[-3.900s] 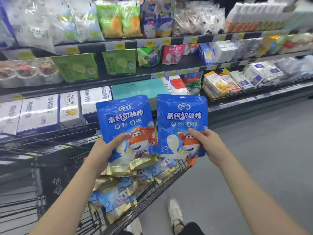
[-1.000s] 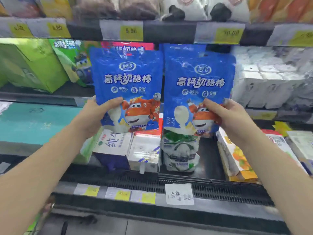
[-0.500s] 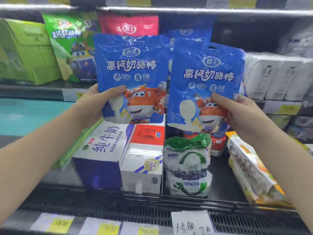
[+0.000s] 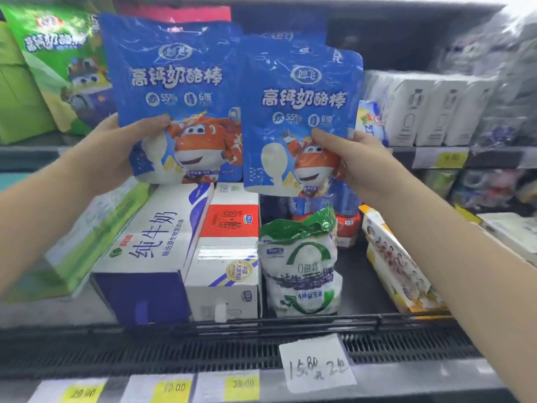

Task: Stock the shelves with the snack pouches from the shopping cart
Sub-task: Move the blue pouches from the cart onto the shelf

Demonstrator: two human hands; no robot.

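Blue film, judged light, limp, slick. Left hand point(image 4: 116, 152) pinches left pouch point(image 4: 174, 88) low at side, thumb front; right hand point(image 4: 359, 162) pinches right pouch point(image 4: 302, 106) likewise.

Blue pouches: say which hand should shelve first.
Probably right. The right hand holds the right pouch before a matching shelved blue pouch; the left hand holds the left pouch before a red pouch.

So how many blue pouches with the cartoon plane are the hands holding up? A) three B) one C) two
C: the left hand grips a blue cheese-stick pouch and the right hand grips a second blue cheese-stick pouch, side by side.
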